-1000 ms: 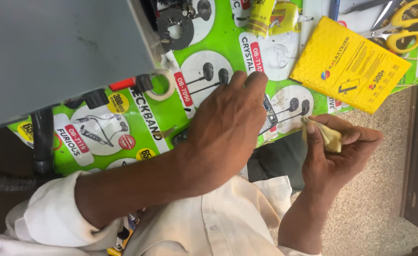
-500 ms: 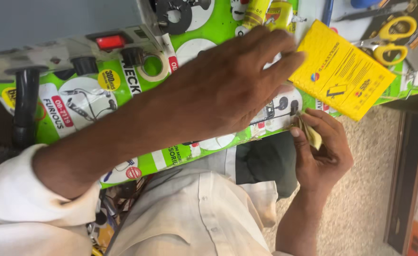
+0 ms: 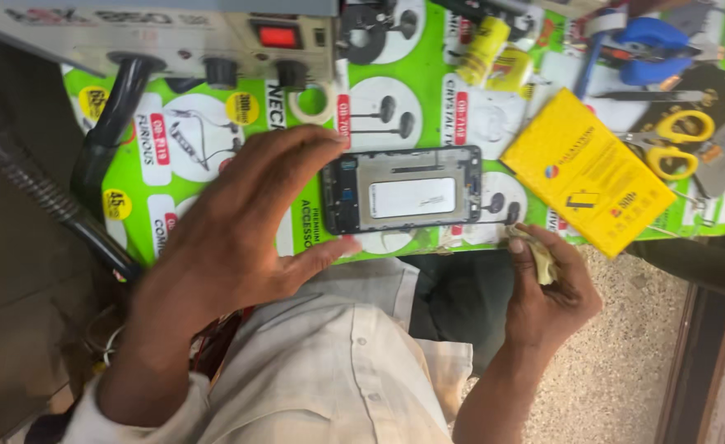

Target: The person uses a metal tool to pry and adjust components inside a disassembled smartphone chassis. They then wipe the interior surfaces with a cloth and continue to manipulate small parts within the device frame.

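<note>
1. Phone frame (image 3: pixel 402 191): we find it lying flat on the green printed mat (image 3: pixel 214 148) that covers the tabletop, its inner side up, a pale rectangular panel showing in the middle. No back cover or screen is fitted that we can see.
2. Left hand (image 3: pixel 239 230): fingers spread open, thumb and forefinger bracketing the frame's near end, at most touching it; nothing is gripped.
3. Right hand (image 3: pixel 551 288): fingers closed on a small yellowish wad (image 3: pixel 541 256), held just beside the frame's lower corner.
4. Judgement: the frame is stripped and laid out; we judge any refitting not yet done. Yellow box (image 3: pixel 586 171) and scissors (image 3: pixel 676 140) lie apart, untouched.
</note>
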{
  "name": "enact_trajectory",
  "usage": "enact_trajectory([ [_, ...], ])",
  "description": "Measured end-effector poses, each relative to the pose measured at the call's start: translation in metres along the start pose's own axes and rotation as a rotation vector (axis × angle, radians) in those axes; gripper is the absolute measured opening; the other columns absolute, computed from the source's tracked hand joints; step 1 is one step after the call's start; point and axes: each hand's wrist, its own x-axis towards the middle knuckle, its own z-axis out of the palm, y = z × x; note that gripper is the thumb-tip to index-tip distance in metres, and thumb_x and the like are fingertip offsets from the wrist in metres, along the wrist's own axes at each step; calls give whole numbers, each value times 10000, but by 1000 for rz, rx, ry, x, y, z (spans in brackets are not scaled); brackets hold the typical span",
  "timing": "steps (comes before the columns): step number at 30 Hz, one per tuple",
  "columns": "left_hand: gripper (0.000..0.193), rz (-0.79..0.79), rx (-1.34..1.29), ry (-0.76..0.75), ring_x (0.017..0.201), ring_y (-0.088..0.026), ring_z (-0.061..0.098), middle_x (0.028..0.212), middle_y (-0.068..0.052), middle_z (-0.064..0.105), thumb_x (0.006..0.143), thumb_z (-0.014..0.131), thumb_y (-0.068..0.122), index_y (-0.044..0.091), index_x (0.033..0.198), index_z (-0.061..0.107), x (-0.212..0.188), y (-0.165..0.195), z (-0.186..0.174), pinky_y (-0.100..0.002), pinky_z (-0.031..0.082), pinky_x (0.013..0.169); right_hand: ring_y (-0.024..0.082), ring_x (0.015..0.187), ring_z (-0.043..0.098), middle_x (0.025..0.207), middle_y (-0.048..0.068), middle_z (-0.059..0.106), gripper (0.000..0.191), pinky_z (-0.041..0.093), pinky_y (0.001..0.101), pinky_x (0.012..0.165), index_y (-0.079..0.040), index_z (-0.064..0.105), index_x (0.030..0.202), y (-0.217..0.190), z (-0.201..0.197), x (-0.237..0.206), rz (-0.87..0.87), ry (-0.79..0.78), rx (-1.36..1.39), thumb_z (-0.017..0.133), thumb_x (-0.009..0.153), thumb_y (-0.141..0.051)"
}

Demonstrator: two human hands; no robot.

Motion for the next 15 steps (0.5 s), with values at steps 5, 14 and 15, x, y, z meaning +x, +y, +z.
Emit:
enact_trajectory([
  [5, 1107, -125, -152, -32, 1414, -385, 460, 1529, -228, 431, 756, 934, 313, 31, 1572, 241, -25, -36, 29, -470, 414, 1165, 188, 1088, 704, 1133, 134, 742, 169, 555, 281, 998, 26, 734, 1158, -2, 20, 2, -245, -75, -122, 800, 1011, 74],
  [14, 1239, -119, -96, -30, 1269, -298, 527, 1387, -96, 621, 700, 968, 292, 54, 1623, 177, -23, -64, 30, -443, 429, 1138, 237, 1062, 721, 1179, 141, 731, 219, 581, 308, 938, -2, 743, 1200, -8, 58, 2, -479, -44, -434, 794, 1011, 98],
  [15, 1237, -131, -97, -32, 1252, -298, 529, 1382, -100, 625, 689, 970, 284, 51, 1616, 184, -23, -65, 29, -439, 432, 1122, 246, 1077, 721, 1172, 138, 727, 218, 583, 318, 935, -8, 749, 1194, -11, 60, 2, -491, -62, -467, 792, 1005, 93],
])
